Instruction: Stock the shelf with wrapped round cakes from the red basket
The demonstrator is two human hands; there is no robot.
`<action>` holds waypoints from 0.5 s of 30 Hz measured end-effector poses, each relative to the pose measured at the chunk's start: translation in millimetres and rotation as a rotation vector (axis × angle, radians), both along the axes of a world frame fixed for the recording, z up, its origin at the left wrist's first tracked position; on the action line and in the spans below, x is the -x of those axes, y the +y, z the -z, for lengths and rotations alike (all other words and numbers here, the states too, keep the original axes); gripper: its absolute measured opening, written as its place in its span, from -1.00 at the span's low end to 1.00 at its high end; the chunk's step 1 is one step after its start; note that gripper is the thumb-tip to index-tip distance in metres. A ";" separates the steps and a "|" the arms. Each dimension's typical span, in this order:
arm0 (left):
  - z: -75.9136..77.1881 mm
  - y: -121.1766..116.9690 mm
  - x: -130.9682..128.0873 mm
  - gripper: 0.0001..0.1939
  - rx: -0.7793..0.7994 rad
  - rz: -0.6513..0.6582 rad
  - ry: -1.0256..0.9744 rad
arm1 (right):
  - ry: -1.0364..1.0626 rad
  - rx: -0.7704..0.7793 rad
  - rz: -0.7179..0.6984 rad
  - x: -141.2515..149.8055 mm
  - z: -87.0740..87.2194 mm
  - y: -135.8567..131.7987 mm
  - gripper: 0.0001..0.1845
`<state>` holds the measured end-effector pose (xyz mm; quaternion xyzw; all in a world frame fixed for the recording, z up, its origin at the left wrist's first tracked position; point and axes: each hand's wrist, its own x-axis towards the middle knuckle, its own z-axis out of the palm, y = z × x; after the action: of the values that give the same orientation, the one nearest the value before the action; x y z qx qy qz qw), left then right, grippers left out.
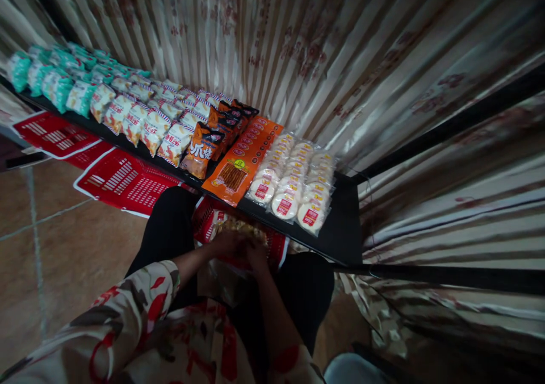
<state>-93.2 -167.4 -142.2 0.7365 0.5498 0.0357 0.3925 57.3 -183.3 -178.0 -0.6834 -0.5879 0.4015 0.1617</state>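
Note:
Between my knees, both hands are together low at the shelf's front edge. My left hand (230,243) has its fingers curled in at a clear plastic bag (239,225) with brownish-yellow packed food inside. Right beside it, my right hand (256,255) is closed at the same bag, its fingertips partly hidden in shadow. Part of the clear plastic hangs below the hands toward my lap. Under and around the bag is a red basket (277,246) with a white rim. What exactly the bag holds is too dark to make out.
The black shelf (343,219) carries rows of round white packaged cakes (284,202), a flat orange packet (242,162), orange-black bags (202,148), white snack bags (155,128) and teal bags (57,88). Red baskets (128,182) sit below at left. A pleated curtain (298,49) hangs behind.

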 end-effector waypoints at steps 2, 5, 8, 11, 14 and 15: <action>1.1 -0.1 2.0 -0.71 0.026 -0.078 -0.005 | 0.030 -0.003 0.034 0.0 -4.8 -1.9 -0.66; 3.3 1.2 4.5 -0.74 0.051 -0.197 -0.031 | 0.062 -0.007 0.084 0.1 -12.0 -3.9 -0.70; 3.3 3.4 7.1 -0.73 0.052 -0.245 -0.064 | 0.090 -0.024 0.114 0.2 -16.6 -5.3 -0.69; 0.2 4.3 9.8 -0.71 0.066 -0.266 -0.100 | 0.097 -0.036 0.144 1.5 -17.2 -8.0 -0.66; -5.3 4.5 12.1 -0.69 0.092 -0.303 -0.126 | 0.087 -0.125 0.176 4.7 -16.4 -13.1 -0.60; -7.6 4.7 12.8 -0.69 0.100 -0.314 -0.131 | 0.079 -0.179 0.186 5.9 -16.8 -15.1 -0.58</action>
<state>-106.0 -162.6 -134.6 0.6172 0.6323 0.1170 0.4534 51.4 -198.4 -161.2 -0.7014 -0.5486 0.3573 0.2817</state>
